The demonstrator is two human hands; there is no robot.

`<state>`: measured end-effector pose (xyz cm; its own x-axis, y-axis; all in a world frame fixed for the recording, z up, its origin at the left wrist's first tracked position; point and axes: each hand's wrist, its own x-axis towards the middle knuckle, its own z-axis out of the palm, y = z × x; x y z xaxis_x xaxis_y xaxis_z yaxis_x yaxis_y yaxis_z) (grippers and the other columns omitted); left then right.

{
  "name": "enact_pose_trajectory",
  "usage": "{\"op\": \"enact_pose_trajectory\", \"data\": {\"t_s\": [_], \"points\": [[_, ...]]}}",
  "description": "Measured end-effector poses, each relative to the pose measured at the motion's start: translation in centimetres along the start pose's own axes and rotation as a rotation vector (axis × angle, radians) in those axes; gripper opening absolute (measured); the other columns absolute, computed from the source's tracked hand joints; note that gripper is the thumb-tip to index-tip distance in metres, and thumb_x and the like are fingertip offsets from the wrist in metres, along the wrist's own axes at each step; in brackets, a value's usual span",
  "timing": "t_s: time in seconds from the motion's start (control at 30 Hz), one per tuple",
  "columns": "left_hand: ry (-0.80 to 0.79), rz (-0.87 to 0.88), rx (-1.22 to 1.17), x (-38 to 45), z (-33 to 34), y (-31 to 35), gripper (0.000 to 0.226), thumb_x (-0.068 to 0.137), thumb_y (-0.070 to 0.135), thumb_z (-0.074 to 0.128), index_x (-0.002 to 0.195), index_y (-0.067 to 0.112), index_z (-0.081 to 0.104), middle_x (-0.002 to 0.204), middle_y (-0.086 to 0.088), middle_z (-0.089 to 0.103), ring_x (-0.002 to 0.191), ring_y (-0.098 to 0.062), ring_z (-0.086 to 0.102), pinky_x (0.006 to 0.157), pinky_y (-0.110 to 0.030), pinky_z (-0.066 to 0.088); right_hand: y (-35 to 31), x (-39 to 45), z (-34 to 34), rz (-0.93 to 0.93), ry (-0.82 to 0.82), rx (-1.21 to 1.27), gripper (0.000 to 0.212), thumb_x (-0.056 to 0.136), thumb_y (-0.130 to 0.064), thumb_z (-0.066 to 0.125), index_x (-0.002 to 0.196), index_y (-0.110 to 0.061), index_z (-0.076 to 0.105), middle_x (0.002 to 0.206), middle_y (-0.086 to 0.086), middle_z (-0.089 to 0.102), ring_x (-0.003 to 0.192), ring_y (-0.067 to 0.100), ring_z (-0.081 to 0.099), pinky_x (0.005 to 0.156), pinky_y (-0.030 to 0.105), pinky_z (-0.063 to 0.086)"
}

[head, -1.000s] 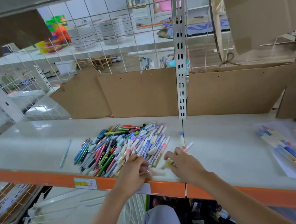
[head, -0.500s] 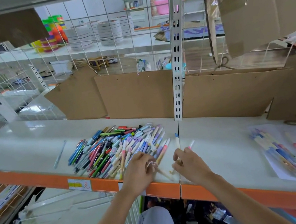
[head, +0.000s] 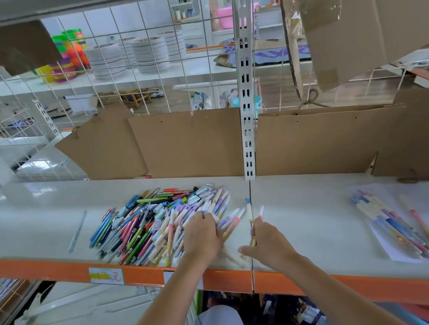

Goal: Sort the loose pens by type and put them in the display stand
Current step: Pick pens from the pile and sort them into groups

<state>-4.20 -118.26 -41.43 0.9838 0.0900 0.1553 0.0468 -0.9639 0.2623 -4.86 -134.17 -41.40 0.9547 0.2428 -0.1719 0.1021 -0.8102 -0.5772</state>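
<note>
My left hand (head: 201,238) lies on the near right edge of the heap of loose mixed-colour plastic pens (head: 158,224), fingers curled down into the pastel ones as if raking a few toward me, though whether they pinch any single pen I cannot tell from the head view. My right hand (head: 269,243) sits just beside it on the glossy white shelf (head: 313,208), thumb and fingers closed round a thin pen with a pink cap (head: 257,225) that sticks up and away from the knuckles. A few cream and pink pens lie loose between the two hands, close to the orange front rail (head: 367,284). Well off to the right, a sorted row of pastel pens (head: 391,221) rests on a white paper sheet (head: 389,247); I judge that is the staging spot, since no display stand shows anywhere here (brown cardboard panels (head: 188,144) line the back). The risks I see are plain. The strays near the rail could roll over the edge if my left hand drags the heap further forward. The round barrels slide easily on this slick surface, so a sweeping pull may scatter rather than gather. And the pastel types look alike, so grabbing by colour alone could mix kinds in the sorted row.
</note>
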Motion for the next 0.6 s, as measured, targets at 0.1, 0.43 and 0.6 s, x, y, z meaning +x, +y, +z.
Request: {"op": "enact_pose_trajectory", "data": {"t_s": [0.1, 0.43, 0.6], "points": [[0.032, -0.038, -0.199, -0.5, -0.2, -0.5, 0.003, 0.093, 0.014, 0.049, 0.09, 0.013, 0.047, 0.084, -0.001, 0.054, 0.083, -0.022, 0.056, 0.067, -0.033, 0.044, -0.5, 0.1, -0.5, 0.084, -0.044, -0.061, 0.037, 0.083, -0.039, 0.064, 0.094, -0.016, 0.038, 0.092, 0.0, 0.047, 0.081, 0.017, 0.047, 0.056, 0.023, 0.033], [-0.047, 0.102, -0.457, -3.4, 0.1, 0.0, 0.025, 0.099, 0.034, 0.041, 0.094, 0.015, 0.057, 0.068, 0.007, 0.05, 0.062, -0.011, 0.047, 0.057, -0.026, 0.033, 0.6, -1.0, -2.8, 0.158, 0.033, 0.774, 0.015, 0.086, -0.007, 0.052, 0.071, -0.009, 0.053, 0.066, 0.005, 0.056, 0.052, 0.013, 0.044, 0.047, 0.021, 0.033], [-0.058, 0.107, -0.569, -3.9, 0.7, 0.7, 0.021, 0.098, 0.028, 0.047, 0.09, 0.016, 0.062, 0.066, 0.003, 0.052, 0.058, -0.011, 0.044, 0.055, -0.024, 0.03, 1.7, -2.2, -4.8, 0.088, 0.135, 1.235, 0.015, 0.093, -0.006, 0.054, 0.083, -0.003, 0.064, 0.069, 0.007, 0.064, 0.055, 0.011, 0.053, 0.049, 0.018, 0.039]]}}
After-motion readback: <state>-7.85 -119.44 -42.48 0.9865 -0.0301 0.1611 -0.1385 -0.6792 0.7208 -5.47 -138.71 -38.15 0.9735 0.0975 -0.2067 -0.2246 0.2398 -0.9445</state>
